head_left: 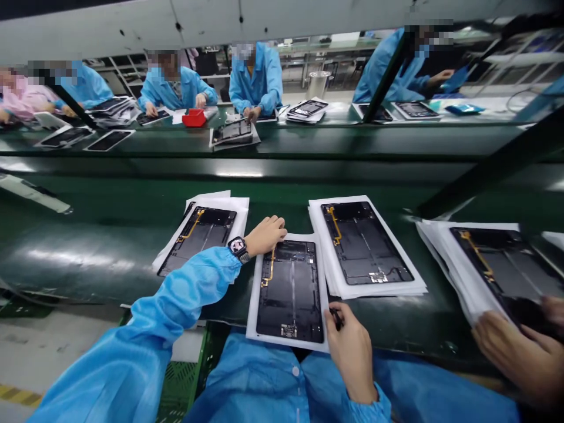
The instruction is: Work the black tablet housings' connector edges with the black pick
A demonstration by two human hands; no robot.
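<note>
A dark tablet back housing with an orange flex cable along its left side lies on a white sheet in front of me, over the table's near edge. At its top left corner, my left hand has its fingers curled; what they grip, if anything, is hidden. Beside its lower right edge, my right hand is closed around a small black tool, mostly covered by the fingers. A second tablet housing rests on stacked sheets to the right, and a third housing lies left, partly behind my forearm.
At far right, a co-worker's hands are at another housing on white sheets. A dark green slanted post rises there. Across the green table, several people in blue work behind a second bench. A green crate stands below.
</note>
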